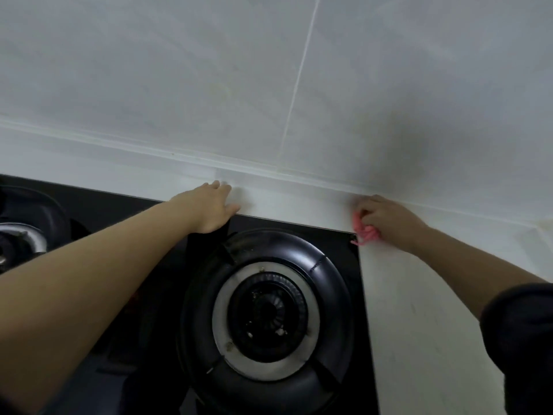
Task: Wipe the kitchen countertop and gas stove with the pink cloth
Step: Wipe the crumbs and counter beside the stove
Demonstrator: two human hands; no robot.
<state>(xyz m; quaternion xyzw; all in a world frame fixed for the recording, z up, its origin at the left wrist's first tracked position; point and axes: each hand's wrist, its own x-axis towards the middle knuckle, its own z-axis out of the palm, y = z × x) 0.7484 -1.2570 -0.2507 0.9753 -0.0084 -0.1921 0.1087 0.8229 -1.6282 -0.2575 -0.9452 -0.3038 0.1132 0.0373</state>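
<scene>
A single wide-angle head view looks forward and steeply down from close above the gas stove (pixel 155 339), nearly over its right burner (pixel 266 313). It faces the tiled wall (pixel 209 70), which fills the upper half. Both forearms enter from the lower corners, extending to the worktop (pixel 419 310) strip along the wall.

Pale grey tiled wall (pixel 179 70) fills the top, a thin white grout line (pixel 299 73) slanting down to the white sealing strip (pixel 149 143) at its foot.
</scene>
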